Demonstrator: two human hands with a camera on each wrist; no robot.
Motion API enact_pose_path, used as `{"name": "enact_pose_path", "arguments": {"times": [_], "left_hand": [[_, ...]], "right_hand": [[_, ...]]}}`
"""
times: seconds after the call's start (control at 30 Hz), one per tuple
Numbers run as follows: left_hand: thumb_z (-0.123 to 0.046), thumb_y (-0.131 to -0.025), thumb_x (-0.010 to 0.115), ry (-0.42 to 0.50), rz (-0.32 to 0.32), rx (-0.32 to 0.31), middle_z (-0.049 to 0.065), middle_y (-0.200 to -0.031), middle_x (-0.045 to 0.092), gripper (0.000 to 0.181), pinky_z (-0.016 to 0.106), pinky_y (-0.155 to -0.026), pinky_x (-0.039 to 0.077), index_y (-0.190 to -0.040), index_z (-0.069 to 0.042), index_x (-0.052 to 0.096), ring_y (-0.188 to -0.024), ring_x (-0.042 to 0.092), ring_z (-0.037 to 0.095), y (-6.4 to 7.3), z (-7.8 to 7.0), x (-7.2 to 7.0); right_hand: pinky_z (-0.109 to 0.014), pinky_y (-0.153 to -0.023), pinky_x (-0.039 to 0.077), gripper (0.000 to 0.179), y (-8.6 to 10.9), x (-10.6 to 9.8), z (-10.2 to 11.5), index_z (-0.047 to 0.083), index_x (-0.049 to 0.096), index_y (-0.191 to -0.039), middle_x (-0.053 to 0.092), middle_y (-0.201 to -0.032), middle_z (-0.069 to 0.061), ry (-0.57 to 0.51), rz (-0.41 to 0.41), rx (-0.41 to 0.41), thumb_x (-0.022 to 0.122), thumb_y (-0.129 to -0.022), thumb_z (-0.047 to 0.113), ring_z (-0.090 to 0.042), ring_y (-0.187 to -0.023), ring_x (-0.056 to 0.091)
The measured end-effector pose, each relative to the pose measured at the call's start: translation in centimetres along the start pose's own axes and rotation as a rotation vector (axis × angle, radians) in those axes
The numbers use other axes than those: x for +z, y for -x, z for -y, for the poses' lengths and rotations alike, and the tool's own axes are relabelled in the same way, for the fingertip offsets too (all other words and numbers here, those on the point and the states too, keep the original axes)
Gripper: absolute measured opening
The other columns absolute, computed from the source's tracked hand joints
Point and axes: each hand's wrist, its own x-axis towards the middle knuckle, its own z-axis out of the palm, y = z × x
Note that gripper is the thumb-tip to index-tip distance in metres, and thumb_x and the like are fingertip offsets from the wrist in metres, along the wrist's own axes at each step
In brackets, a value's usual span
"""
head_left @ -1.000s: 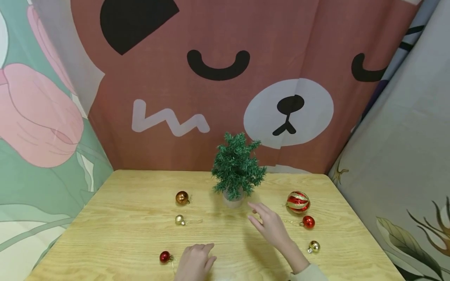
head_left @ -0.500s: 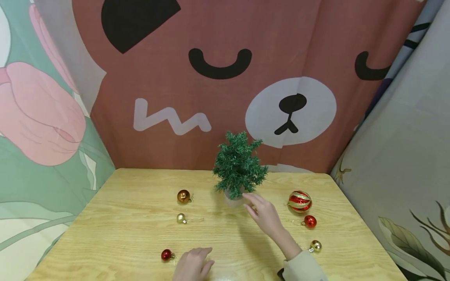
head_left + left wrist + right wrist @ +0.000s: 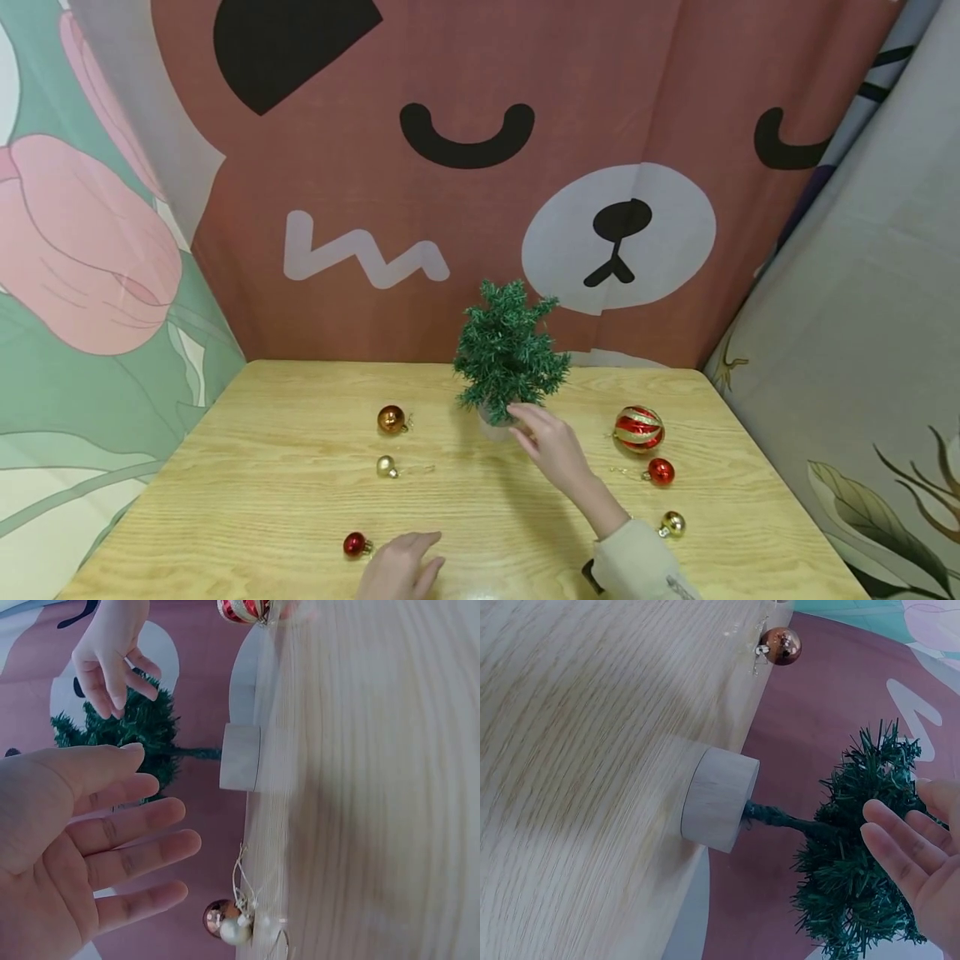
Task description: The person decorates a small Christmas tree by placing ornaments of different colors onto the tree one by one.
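Note:
A small green artificial Christmas tree point(image 3: 504, 346) stands upright at the back middle of the table, on a round pale base point(image 3: 721, 799). My right hand point(image 3: 553, 446) is in front of the tree, overlapping its lower branches in the head view; its fingers are slightly bent and hold nothing. Whether the fingertips touch the branches I cannot tell. Low in the head view, my left hand point(image 3: 401, 568) hovers over the front of the table, fingers loosely extended and palm bare in the left wrist view. A dark red bauble point(image 3: 356, 545) lies just left of it.
Left of the tree lie a copper bauble point(image 3: 391, 419) and a pale gold bauble point(image 3: 386, 467). To its right are a striped red-and-gold bauble point(image 3: 639, 429), a red bauble point(image 3: 661, 472) and a gold bauble point(image 3: 672, 524). A bear-print curtain point(image 3: 337, 183) hangs behind the table.
My right hand has moved left and away from me, to the front of the tree's lower branches. My left hand has drifted slightly left and down in the head view. The baubles stay put.

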Motion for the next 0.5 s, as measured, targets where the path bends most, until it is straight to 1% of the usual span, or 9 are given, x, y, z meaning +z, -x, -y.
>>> {"name": "enact_pose_path", "arguments": {"times": [0.07, 0.13, 0.2, 0.27, 0.4, 0.5], "left_hand": [[-0.01, -0.071, 0.071, 0.001, -0.006, -0.009, 0.011, -0.08, 0.066, 0.021, 0.029, -0.058, 0.051, -0.088, 0.002, 0.065, -0.069, 0.063, 0.024, 0.2, 0.2, -0.2], [-0.009, -0.073, 0.07, 0.017, 0.006, -0.029, 0.012, -0.082, 0.065, 0.021, 0.031, -0.059, 0.052, -0.089, 0.003, 0.065, -0.07, 0.063, 0.025, 0.3, 0.3, -0.5], [-0.008, -0.072, 0.07, 0.024, -0.008, -0.039, 0.012, -0.082, 0.065, 0.02, 0.031, -0.058, 0.052, -0.088, 0.003, 0.065, -0.07, 0.062, 0.026, 0.5, 0.3, -0.8], [-0.007, -0.072, 0.07, 0.039, -0.013, -0.063, 0.011, -0.083, 0.065, 0.02, 0.032, -0.059, 0.052, -0.089, 0.003, 0.065, -0.071, 0.062, 0.026, 0.7, 0.4, -1.0], [-0.004, -0.069, 0.072, 0.056, -0.091, -0.067, 0.01, -0.082, 0.065, 0.021, 0.032, -0.058, 0.051, -0.087, 0.002, 0.065, -0.071, 0.062, 0.025, 1.2, 0.7, -1.2], [-0.001, -0.064, 0.075, 0.073, -0.187, -0.047, 0.007, -0.08, 0.066, 0.023, 0.028, -0.057, 0.051, -0.085, 0.002, 0.066, -0.069, 0.062, 0.021, 1.6, 1.2, -1.2]], "right_hand": [[-0.018, -0.054, 0.048, 0.032, -0.1, 0.1, 0.0, -0.005, 0.062, -0.101, 0.061, -0.098, -0.018, 0.001, 0.02, 0.018, 0.071, -0.07, -0.004, -0.014, -0.064, 0.061], [-0.018, -0.054, 0.048, 0.035, -0.1, 0.2, 0.0, -0.005, 0.063, -0.101, 0.06, -0.099, -0.018, -0.003, 0.04, 0.045, 0.073, -0.068, -0.006, -0.015, -0.063, 0.061], [-0.018, -0.054, 0.048, 0.036, -0.3, 0.2, 0.1, -0.004, 0.063, -0.102, 0.06, -0.1, -0.017, 0.004, 0.058, 0.068, 0.073, -0.068, -0.006, -0.014, -0.063, 0.061], [-0.018, -0.054, 0.048, 0.035, -0.4, 0.2, 0.1, -0.004, 0.063, -0.103, 0.06, -0.101, -0.016, 0.012, 0.066, 0.08, 0.072, -0.069, -0.005, -0.013, -0.063, 0.06], [-0.017, -0.055, 0.048, 0.036, -0.6, 0.4, 0.1, -0.004, 0.063, -0.102, 0.061, -0.1, -0.016, 0.006, 0.066, 0.091, 0.073, -0.068, -0.005, -0.013, -0.061, 0.06], [-0.018, -0.055, 0.048, 0.036, -0.8, 0.5, 0.1, -0.005, 0.063, -0.1, 0.062, -0.099, -0.016, -0.013, 0.054, 0.102, 0.073, -0.066, -0.007, -0.014, -0.061, 0.06]]}}
